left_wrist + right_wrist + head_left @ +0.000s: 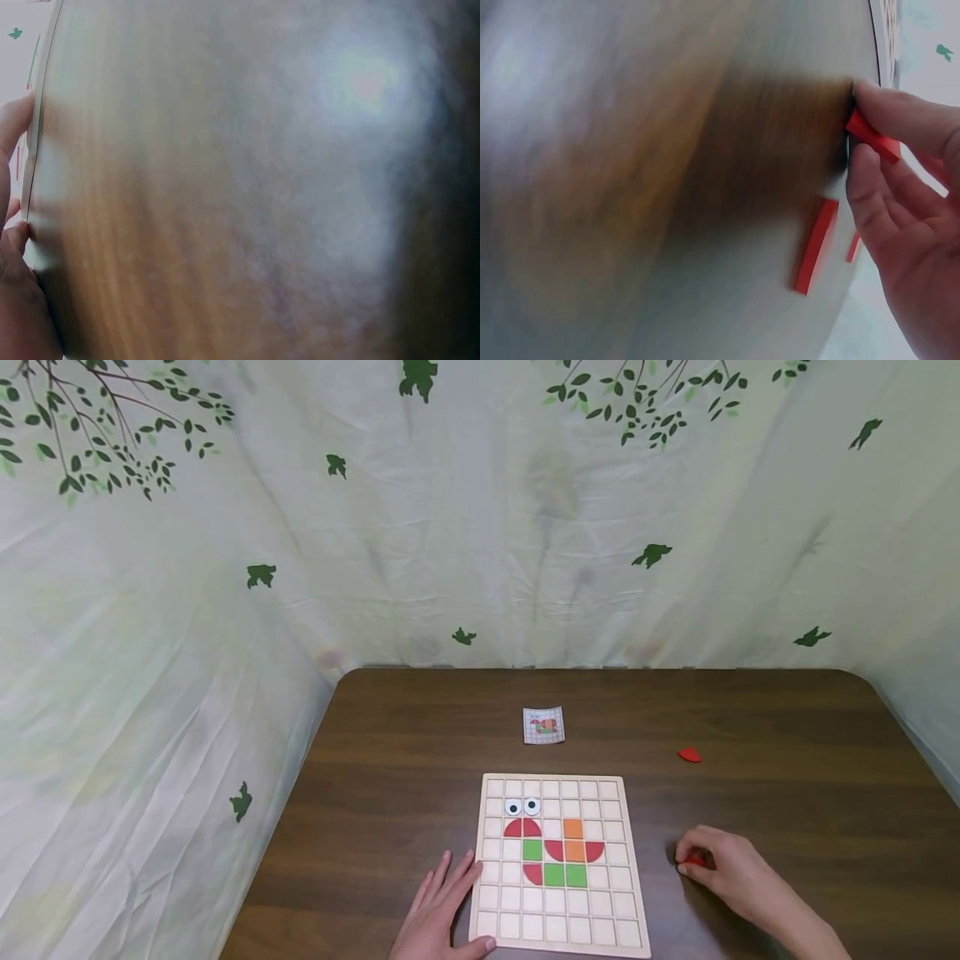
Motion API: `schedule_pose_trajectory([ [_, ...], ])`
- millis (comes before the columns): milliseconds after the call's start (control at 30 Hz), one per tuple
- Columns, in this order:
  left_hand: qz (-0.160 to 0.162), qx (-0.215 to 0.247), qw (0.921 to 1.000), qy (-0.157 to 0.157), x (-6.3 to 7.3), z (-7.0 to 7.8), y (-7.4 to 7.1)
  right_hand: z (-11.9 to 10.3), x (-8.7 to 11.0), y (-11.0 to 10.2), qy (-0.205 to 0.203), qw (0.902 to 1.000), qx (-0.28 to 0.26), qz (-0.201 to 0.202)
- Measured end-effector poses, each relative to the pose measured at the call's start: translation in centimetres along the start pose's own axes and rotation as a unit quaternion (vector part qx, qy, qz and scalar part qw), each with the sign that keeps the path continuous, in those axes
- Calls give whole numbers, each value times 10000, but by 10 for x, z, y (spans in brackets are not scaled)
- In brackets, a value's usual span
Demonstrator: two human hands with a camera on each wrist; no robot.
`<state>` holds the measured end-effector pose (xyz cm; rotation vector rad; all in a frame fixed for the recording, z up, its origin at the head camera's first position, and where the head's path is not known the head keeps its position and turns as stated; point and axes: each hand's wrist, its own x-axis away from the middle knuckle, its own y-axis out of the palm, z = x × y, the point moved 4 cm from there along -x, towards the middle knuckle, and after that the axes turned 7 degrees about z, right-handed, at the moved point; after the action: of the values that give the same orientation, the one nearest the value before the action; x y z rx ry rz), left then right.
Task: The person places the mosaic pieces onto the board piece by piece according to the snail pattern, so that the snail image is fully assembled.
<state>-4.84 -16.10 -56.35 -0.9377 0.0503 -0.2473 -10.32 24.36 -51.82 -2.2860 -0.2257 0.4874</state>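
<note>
My right hand (738, 875) pinches a red quarter-circle tile (874, 137) between thumb and fingers, low over the table right of the board. Most of that tile is hidden by the fingers in the head view. My left hand (437, 917) rests spread at the left edge of a pale wooden grid board (558, 929), its thumb at the near left corner. On the board lie two eye tiles, several red quarter-circle tiles (531, 827), green square tiles (554, 875) and orange square tiles (573, 829). Only part of the left hand shows in the left wrist view.
A small picture card (543, 727) with a coloured grid figure lies beyond the board. Another red tile (689, 755) lies on the brown table (420, 718) to the right. In the right wrist view a red tile (817, 246) lies near the hand. A leaf-patterned curtain (480, 527) hangs behind.
</note>
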Motion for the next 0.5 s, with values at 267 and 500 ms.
schedule_pose_trajectory([
  [267,49,40,9999,105,1,1,0,-11,-15,4,806,9956,391,257],
  [500,203,-99,9995,226,1,1,-1,-24,-29,16,1211,9907,-335,522],
])
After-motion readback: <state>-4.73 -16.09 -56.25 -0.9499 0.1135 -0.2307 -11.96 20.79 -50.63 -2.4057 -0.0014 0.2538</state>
